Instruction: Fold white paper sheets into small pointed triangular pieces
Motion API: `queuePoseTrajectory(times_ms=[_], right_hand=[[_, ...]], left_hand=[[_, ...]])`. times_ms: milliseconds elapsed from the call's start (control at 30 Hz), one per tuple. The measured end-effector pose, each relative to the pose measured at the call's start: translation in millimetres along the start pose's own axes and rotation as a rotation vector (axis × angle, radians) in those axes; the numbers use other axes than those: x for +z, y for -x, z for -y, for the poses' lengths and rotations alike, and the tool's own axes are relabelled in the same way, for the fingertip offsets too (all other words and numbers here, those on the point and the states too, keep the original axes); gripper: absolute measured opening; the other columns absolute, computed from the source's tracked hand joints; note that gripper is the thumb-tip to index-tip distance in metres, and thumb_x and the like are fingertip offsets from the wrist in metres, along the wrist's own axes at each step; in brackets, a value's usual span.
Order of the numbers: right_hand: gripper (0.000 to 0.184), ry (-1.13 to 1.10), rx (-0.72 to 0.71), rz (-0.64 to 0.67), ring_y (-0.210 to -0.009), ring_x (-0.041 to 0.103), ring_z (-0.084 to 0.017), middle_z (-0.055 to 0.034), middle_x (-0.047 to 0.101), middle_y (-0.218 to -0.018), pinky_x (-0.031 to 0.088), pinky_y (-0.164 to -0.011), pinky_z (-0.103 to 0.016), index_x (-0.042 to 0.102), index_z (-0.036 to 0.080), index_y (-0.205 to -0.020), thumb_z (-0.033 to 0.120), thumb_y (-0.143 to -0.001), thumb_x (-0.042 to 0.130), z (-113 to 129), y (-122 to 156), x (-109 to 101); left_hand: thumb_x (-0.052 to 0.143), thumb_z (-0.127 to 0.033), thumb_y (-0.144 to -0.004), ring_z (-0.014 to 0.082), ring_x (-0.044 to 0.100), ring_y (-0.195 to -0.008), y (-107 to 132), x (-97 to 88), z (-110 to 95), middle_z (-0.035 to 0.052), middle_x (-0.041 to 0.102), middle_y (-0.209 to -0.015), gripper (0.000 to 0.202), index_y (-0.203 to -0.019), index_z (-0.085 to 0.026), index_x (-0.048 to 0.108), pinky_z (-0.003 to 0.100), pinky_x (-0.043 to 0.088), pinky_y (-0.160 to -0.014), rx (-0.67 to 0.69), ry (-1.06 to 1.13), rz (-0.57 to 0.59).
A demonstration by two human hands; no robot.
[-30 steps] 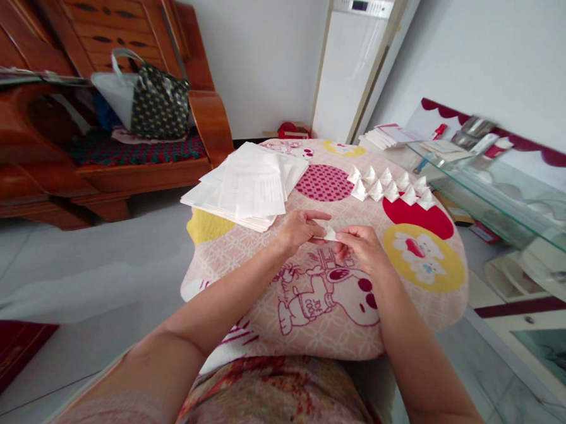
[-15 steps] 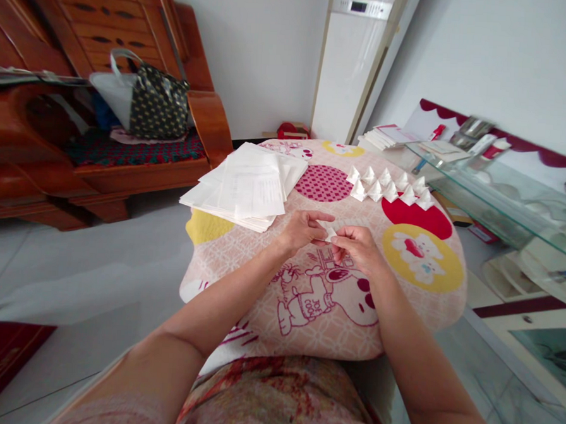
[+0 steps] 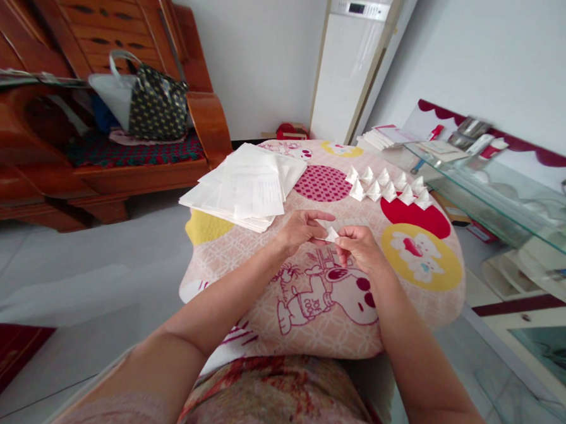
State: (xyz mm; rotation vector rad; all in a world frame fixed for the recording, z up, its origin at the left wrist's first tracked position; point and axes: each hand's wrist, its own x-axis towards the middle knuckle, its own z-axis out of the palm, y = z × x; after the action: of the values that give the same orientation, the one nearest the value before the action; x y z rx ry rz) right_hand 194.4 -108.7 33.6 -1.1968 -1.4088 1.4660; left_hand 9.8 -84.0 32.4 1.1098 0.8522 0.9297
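Note:
A small folded white paper piece (image 3: 330,233) sits between both my hands over a pink cartoon-print cloth (image 3: 315,315). My left hand (image 3: 301,229) pinches its left side, fingers curled round it. My right hand (image 3: 359,246) pinches its right side with fingertips pressed together. Several finished folded white paper shapes (image 3: 389,186) lie in two rows farther back on the cloth. A loose stack of white paper sheets (image 3: 247,186) rests at the cloth's back left corner.
A wooden bench (image 3: 103,101) with a spotted bag (image 3: 153,102) stands at the left. A tall white appliance (image 3: 350,63) is at the back. A glass shelf (image 3: 497,191) with books and small items runs along the right. Grey floor lies to the left.
Both hands stay on the small paper piece; the right hand's fingers have shifted slightly along it. Nothing else has moved.

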Motion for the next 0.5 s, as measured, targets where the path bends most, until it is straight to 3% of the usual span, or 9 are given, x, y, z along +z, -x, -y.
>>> queuePoseTrajectory(times_ms=[200, 300, 400, 500], right_hand=[[0.020, -0.018, -0.044, -0.018, -0.036, 0.055, -0.012, 0.0002, 0.062, -0.050, 0.046, -0.035, -0.022, 0.062, 0.019, -0.058, 0.033, -0.068, 0.073, 0, 3, -9], [0.030, -0.036, -0.049, 0.003, -0.042, 0.061, -0.013, -0.0025, 0.066, -0.056, 0.051, -0.040, -0.023, 0.066, 0.017, -0.062, 0.042, -0.074, 0.076, -1, 3, -12], [0.039, -0.016, -0.030, 0.034, -0.044, 0.062, -0.014, -0.0028, 0.066, -0.057, 0.052, -0.041, -0.023, 0.067, 0.016, -0.064, 0.052, -0.076, 0.078, -3, 1, -8], [0.036, -0.008, -0.051, -0.004, -0.041, 0.058, -0.012, -0.0006, 0.064, -0.054, 0.049, -0.039, -0.022, 0.065, 0.018, -0.062, 0.048, -0.074, 0.080, -6, -2, -3]], left_hand=[[0.071, -0.002, -0.074, 0.0091, 0.065, -0.056, 0, -5.7, -3, -0.0013, 0.070, -0.065, 0.047, -0.121, -0.010, 0.073, 0.022, 0.057, -0.061, -0.010, -0.019, -0.032], [0.070, -0.002, -0.075, 0.0095, 0.066, -0.059, 1, -6.6, -5, -0.0016, 0.069, -0.065, 0.045, -0.119, -0.009, 0.073, 0.022, 0.057, -0.063, 0.006, -0.024, -0.057], [0.072, -0.004, -0.075, 0.0093, 0.066, -0.060, 1, -4.2, -3, -0.0011, 0.069, -0.067, 0.042, -0.117, -0.009, 0.074, 0.023, 0.058, -0.065, 0.008, -0.022, -0.032], [0.073, -0.005, -0.076, 0.0081, 0.065, -0.060, 0, -1.4, 1, -0.0001, 0.071, -0.071, 0.036, -0.112, -0.009, 0.074, 0.024, 0.059, -0.069, 0.013, -0.008, -0.017]])
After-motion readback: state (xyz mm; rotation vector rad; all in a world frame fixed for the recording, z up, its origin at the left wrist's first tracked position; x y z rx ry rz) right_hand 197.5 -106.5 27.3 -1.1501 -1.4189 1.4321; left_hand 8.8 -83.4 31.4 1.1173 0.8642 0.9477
